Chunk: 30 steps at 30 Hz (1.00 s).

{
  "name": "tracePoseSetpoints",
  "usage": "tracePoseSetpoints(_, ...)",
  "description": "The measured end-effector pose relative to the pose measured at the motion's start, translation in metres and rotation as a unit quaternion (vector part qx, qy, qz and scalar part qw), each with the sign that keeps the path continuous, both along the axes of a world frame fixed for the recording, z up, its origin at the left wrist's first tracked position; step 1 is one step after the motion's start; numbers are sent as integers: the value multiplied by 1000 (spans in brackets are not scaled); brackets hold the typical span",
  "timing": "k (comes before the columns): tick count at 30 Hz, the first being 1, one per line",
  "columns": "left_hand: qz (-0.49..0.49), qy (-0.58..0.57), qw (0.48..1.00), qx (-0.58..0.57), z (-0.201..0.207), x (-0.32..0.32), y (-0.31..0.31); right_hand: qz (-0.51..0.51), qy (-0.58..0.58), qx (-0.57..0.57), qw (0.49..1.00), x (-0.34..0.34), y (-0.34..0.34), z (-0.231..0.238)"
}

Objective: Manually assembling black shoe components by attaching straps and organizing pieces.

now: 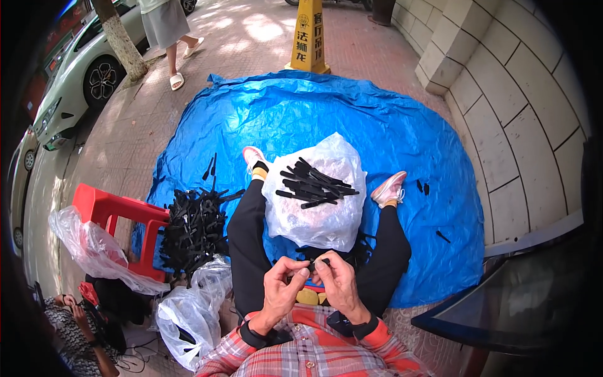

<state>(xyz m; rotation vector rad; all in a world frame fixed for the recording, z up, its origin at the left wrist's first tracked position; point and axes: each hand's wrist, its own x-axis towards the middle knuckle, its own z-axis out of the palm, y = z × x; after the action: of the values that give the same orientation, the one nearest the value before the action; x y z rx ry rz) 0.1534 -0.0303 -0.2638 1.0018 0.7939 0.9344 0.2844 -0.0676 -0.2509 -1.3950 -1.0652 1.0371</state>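
My left hand [282, 289] and my right hand [339, 286] meet close in front of my chest. Thumbs and fingers of both pinch a small black strip [312, 266], mostly hidden by the fingertips. Just beyond them, between my spread legs, stands a stuffed translucent white plastic bag [314, 229]. A loose bunch of slim black strips [317, 184] lies on top of it. More black strips [352, 251] show partly under the bag's near side. To the left of my leg is a large tangled heap of black strips [193, 232].
A blue tarp [414, 132] spreads beneath, with a few stray strips at right. A red plastic stool [119, 210] and a clear bag [191, 314] stand left; another person [81, 333] sits lower left. A yellow floor sign [309, 38] and a passer-by [166, 28] are ahead. Tiled wall [502, 125] at right.
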Motion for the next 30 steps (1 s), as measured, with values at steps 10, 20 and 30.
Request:
tracePoseSetpoints(10, -43, -23, 994, -96, 8, 2, 4, -6, -45, 54, 998, 3, -4, -1)
tracePoseSetpoints(20, -42, 40, 995, -80, 16, -1, 2, -9, 44, 0, 999, 3, -9, -1)
tracePoseSetpoints(30, -55, 35, 993, -99, 17, -4, 5, -14, 224, -46, 973, 1, -10, 0)
